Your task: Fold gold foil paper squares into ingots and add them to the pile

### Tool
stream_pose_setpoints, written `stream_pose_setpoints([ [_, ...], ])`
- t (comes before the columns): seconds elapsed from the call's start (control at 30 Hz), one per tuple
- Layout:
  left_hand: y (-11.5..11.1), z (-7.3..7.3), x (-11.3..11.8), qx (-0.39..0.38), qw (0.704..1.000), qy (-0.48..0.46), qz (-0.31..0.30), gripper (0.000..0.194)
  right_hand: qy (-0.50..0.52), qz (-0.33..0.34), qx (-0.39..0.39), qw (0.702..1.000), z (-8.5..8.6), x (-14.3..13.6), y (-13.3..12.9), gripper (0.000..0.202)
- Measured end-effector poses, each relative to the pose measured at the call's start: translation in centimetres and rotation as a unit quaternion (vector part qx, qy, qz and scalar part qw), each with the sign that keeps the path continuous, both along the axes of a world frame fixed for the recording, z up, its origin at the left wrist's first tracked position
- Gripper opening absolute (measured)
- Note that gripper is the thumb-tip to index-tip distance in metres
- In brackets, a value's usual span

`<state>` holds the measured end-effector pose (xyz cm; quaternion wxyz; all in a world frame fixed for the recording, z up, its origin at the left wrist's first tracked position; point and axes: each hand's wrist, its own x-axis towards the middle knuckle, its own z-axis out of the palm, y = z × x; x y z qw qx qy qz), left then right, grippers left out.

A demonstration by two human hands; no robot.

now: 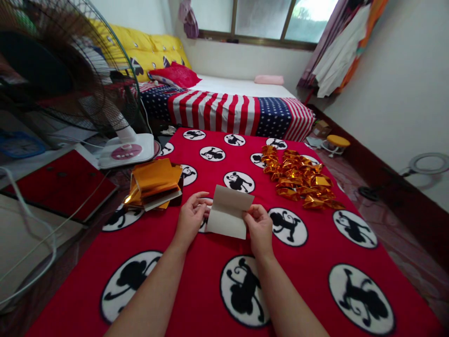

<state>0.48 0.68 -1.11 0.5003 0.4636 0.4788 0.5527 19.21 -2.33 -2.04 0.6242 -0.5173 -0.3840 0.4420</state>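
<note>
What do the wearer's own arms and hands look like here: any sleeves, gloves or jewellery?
The left hand and right hand are ungloved, with no rings, bracelets or watch visible. Both forearms are bare down to the picture's lower edge, so no sleeves show. I see no markings or cables on them.
</note>
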Motion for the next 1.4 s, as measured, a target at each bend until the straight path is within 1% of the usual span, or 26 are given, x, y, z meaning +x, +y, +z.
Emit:
stream_pose_setpoints([
  [0.07, 0.0, -0.1, -0.1, 0.025, 0.999, 0.017, -0.015, 0.036, 0.011, -0.016, -0.013, 1.000, -0.1, 0.1, 0.1, 0.019],
  [0.17, -0.2, 0.0, -0.2, 0.088, 0.991, 0.101, -0.027, 0.035, 0.015, -0.042, -0.040, 0.998, -0.2, 0.3, 0.3, 0.023],
  [0.23, -0.4, 0.2, -0.2, 0.137, 0.975, 0.172, -0.017, 0.036, 0.010, -0.051, -0.045, 0.998, -0.2, 0.3, 0.4, 0.024],
  [0.3, -0.7, 0.5, -0.2, 0.180, 0.956, 0.231, 0.001, 0.041, 0.002, -0.059, -0.046, 0.997, -0.3, 0.3, 0.4, 0.024],
  [0.37, -1.0, 0.9, -0.2, 0.216, 0.937, 0.276, 0.018, 0.044, -0.007, -0.063, -0.047, 0.997, -0.2, 0.3, 0.5, 0.023],
  [0.43, -1.1, 1.2, -0.3, 0.252, 0.918, 0.306, 0.017, 0.043, -0.015, -0.063, -0.047, 0.997, -0.2, 0.3, 0.5, 0.023],
  [0.5, -1.1, 1.4, -0.5, 0.292, 0.901, 0.322, -0.001, 0.039, -0.022, -0.062, -0.046, 0.997, -0.2, 0.3, 0.5, 0.022],
  [0.57, -0.9, 1.3, -0.7, 0.328, 0.884, 0.330, -0.034, 0.036, -0.032, -0.058, -0.048, 0.997, -0.2, 0.3, 0.6, 0.020],
  [0.63, -0.6, 1.0, -0.9, 0.346, 0.871, 0.342, -0.071, 0.034, -0.048, -0.045, -0.048, 0.997, -0.2, 0.4, 0.6, 0.016],
  [0.73, -0.2, 0.3, -1.0, 0.342, 0.863, 0.357, -0.107, 0.027, -0.118, -0.022, -0.019, 0.993, -0.2, 0.7, 0.4, 0.008],
  [0.8, 0.0, -0.1, -1.0, 0.332, 0.865, 0.359, -0.112, 0.022, -0.207, -0.021, 0.031, 0.978, 0.1, 1.1, 0.2, 0.016],
  [0.87, 0.0, -0.4, -1.0, 0.318, 0.870, 0.358, -0.118, 0.018, -0.294, -0.021, 0.077, 0.953, 0.4, 1.5, -0.1, 0.026],
  [0.9, 0.0, -0.5, -0.9, 0.311, 0.872, 0.359, -0.121, 0.017, -0.325, -0.010, 0.093, 0.941, 0.7, 1.8, -0.3, 0.030],
  [0.97, -0.1, -0.5, -0.8, 0.295, 0.875, 0.362, -0.128, 0.016, -0.363, 0.037, 0.117, 0.924, 1.1, 2.1, -0.5, 0.034],
  [1.07, -0.3, -0.2, -0.7, 0.269, 0.884, 0.358, -0.134, 0.014, -0.364, 0.115, 0.148, 0.912, 1.4, 2.4, -0.6, 0.028],
  [1.13, -0.4, 0.1, -0.6, 0.253, 0.892, 0.346, -0.141, 0.011, -0.351, 0.136, 0.147, 0.915, 1.4, 2.4, -0.5, 0.021],
  [1.23, -0.6, 0.5, -0.5, 0.225, 0.903, 0.336, -0.144, 0.013, -0.348, 0.142, 0.124, 0.919, 1.2, 2.4, -0.3, 0.017],
  [1.33, -0.6, 0.5, -0.4, 0.198, 0.910, 0.343, -0.125, 0.020, -0.348, 0.132, 0.094, 0.923, 0.9, 2.3, -0.1, 0.015],
  [1.4, -0.6, 0.4, -0.2, 0.189, 0.910, 0.353, -0.105, 0.019, -0.353, 0.111, 0.059, 0.927, 0.7, 2.1, 0.0, 0.014],
])
